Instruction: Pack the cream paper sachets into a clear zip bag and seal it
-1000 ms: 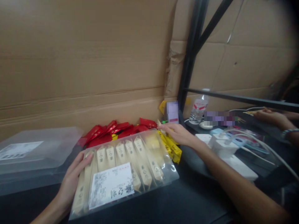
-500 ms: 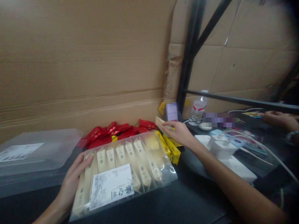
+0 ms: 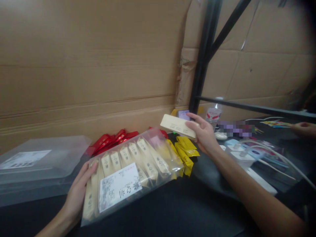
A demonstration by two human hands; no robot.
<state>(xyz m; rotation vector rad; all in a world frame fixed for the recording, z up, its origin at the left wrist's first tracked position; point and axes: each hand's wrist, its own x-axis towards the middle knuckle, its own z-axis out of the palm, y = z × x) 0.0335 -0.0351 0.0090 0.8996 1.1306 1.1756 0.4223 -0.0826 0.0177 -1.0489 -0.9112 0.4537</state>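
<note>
My left hand (image 3: pixel 82 184) grips the left end of a clear plastic pouch (image 3: pixel 170 158), thumb on top. Inside it stand several cream paper packets (image 3: pixel 138 151) side by side, with a white printed label (image 3: pixel 119 187) on the front. Up and to the right, my right hand (image 3: pixel 203 131) pinches a flat cream card-like packet (image 3: pixel 179 125) by its right end, apart from the pouch. Yellow sachets (image 3: pixel 187 149) lie on the black surface below that hand. Behind the pouch is a pile of red packets (image 3: pixel 106 141), partly hidden by it.
A translucent plastic box (image 3: pixel 64 154) with a label stands at left. On the right are a phone (image 3: pixel 183 114), a water bottle (image 3: pixel 213 113), white chargers with cables (image 3: pixel 240 158) and a black metal post (image 3: pixel 202 65). Another person's hand (image 3: pixel 304 129) shows at far right.
My right hand has raised the cream packet and turned its flat face toward me. The pouch has shifted slightly right, tilting a little. The other person's hand has moved right.
</note>
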